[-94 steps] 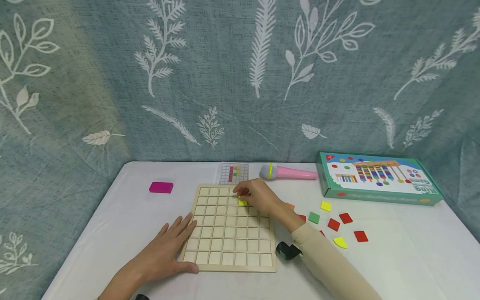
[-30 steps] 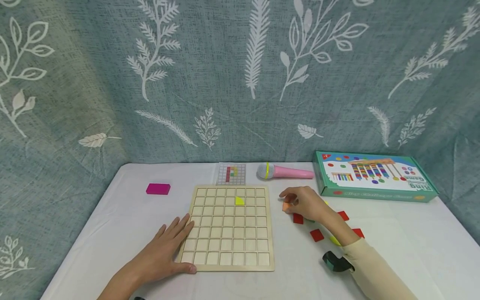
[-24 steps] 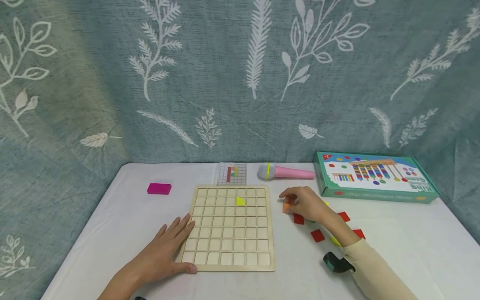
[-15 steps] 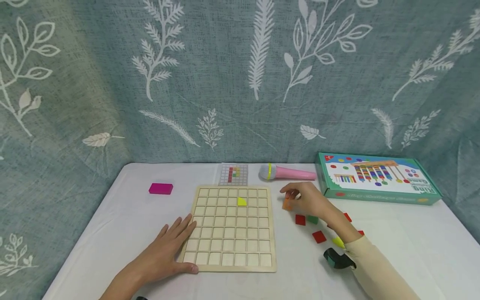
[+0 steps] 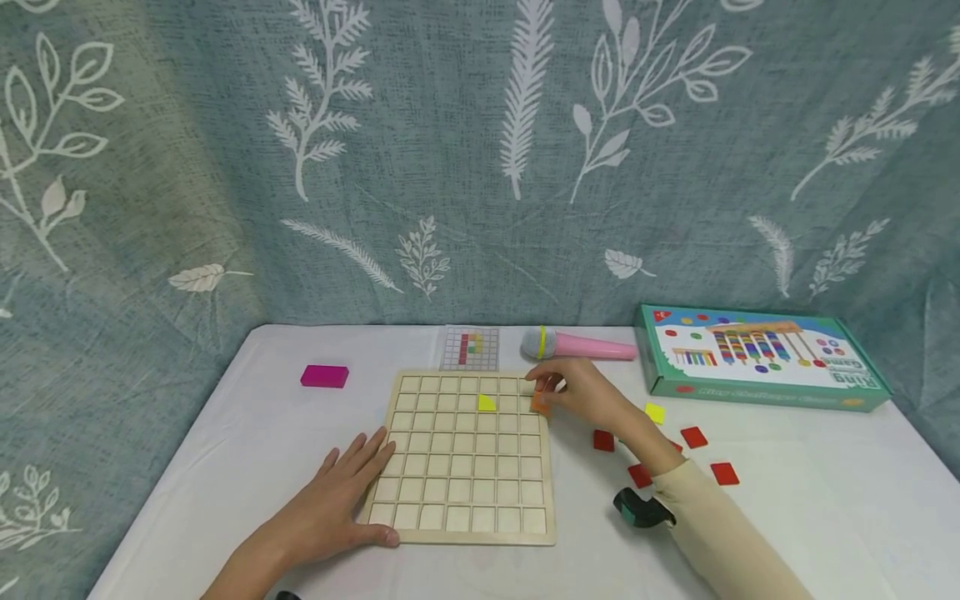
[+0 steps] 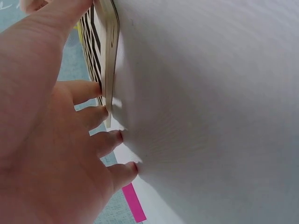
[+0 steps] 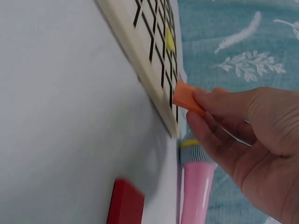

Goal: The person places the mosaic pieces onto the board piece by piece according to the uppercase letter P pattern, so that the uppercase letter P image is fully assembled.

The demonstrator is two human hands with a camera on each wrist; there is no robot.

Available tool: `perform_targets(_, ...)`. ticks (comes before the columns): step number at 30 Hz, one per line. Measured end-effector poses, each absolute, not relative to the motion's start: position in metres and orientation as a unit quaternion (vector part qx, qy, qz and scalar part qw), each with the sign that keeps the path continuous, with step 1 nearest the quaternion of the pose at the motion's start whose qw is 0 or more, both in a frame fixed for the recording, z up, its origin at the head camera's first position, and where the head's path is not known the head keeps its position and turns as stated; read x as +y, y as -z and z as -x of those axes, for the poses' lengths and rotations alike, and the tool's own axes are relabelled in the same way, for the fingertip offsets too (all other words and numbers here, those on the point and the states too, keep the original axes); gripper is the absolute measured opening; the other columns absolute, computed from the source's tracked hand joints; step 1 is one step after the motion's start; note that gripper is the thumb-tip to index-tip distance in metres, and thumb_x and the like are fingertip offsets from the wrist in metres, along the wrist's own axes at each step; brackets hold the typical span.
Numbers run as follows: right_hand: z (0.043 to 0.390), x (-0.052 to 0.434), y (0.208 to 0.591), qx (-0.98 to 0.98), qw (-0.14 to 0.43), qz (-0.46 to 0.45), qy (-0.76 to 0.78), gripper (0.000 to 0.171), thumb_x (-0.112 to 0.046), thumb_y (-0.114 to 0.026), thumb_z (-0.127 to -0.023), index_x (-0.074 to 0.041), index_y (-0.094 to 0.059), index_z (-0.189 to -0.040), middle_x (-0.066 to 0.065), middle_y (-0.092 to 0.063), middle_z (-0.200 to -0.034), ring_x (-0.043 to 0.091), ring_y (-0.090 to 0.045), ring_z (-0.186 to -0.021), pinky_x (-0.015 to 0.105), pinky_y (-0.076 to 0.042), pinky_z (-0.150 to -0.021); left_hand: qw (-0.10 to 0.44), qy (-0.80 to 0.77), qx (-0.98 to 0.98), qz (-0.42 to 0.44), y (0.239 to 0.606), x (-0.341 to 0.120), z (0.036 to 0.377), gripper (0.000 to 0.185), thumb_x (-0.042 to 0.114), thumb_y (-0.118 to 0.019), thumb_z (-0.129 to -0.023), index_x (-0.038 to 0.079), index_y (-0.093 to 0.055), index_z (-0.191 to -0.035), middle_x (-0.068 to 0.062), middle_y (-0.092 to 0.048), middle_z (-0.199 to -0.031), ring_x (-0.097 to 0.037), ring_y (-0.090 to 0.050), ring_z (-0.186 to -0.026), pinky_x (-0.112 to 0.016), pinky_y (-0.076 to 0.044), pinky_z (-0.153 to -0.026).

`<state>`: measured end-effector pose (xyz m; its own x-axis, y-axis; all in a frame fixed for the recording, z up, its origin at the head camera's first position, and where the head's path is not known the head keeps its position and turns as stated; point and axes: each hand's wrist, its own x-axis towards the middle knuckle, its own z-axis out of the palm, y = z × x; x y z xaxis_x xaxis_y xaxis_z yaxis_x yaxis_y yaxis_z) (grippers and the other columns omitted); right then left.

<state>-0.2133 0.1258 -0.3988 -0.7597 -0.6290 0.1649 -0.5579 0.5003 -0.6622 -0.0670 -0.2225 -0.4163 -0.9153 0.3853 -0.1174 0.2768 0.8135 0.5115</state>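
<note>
We see the right hand [image 5: 592, 400] pinching an orange tile [image 5: 540, 404] between thumb and fingertips, holding it just above the right edge of the wooden grid board [image 5: 465, 500], near the board's upper right corner, at about two o'clock from the board's middle; in the right wrist view the tile [image 7: 187, 98] hangs tilted, just clear of the board's edge, a grip that seems meant to leave the lower face free for setting into a cell. The left hand [image 5: 330, 504] lies flat with fingers straight, its tips against the board's left edge at about eight o'clock, which we judge keeps the board from sliding. We count one yellow quarter-round piece [image 5: 487, 402] already seated in a cell of the second row. A small pattern card [image 5: 469, 348] lies at twelve o'clock just beyond the board, placed where it can be read. Loose tiles lie on the white table [image 5: 787, 517] at three to four o'clock of the board: four red ones that we can see, such as the red tile [image 5: 603, 440], and one yellow tile [image 5: 654, 412]; others may be hidden behind the forearm. We also count one pink toy microphone [image 5: 577, 344], one green game box [image 5: 761, 358] and one magenta block [image 5: 324, 376] at ten o'clock.
</note>
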Motion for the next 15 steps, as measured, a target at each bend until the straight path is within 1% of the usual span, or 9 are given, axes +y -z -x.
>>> perform_targets(5, 0.215, 0.11, 0.398, 0.863, 0.054, 0.349, 0.361, 0.027, 0.002, -0.073, -0.085, 0.003, -0.07, -0.111, 0.003, -0.07, -0.09, 0.015, -0.064, -0.084, 0.026, -0.055, -0.074, 0.107, -0.248, 0.947, -0.175, 0.416, -0.222, 0.067, 0.115, 0.07, -0.071, -0.068, 0.001, -0.033, -0.151, -0.017, -0.021, -0.161, -0.043, -0.015, -0.146, -0.064, -0.01, -0.115)
perform_targets(11, 0.214, 0.091, 0.397, 0.855, 0.067, 0.367, 0.36, 0.027, -0.002, -0.073, -0.086, 0.003, -0.069, -0.112, 0.004, -0.069, -0.09, 0.014, -0.065, -0.084, 0.023, -0.053, -0.07, 0.104, -0.239, 0.949, -0.176, 0.416, -0.222, 0.067, 0.115, 0.07, -0.071, -0.067, 0.0, -0.034, -0.151, -0.017, -0.022, -0.16, -0.044, -0.016, -0.146, -0.064, -0.011, -0.114)
perform_targets(15, 0.215, 0.077, 0.397, 0.854, 0.079, 0.369, 0.358, 0.028, -0.004, -0.073, -0.087, 0.002, -0.069, -0.114, 0.003, -0.069, -0.091, 0.013, -0.065, -0.084, 0.021, -0.052, -0.071, 0.105, -0.238, 0.949, -0.176, 0.415, -0.222, 0.067, 0.115, 0.069, -0.071, -0.067, 0.0, -0.034, -0.15, -0.018, -0.022, -0.16, -0.044, -0.016, -0.146, -0.065, -0.012, -0.114)
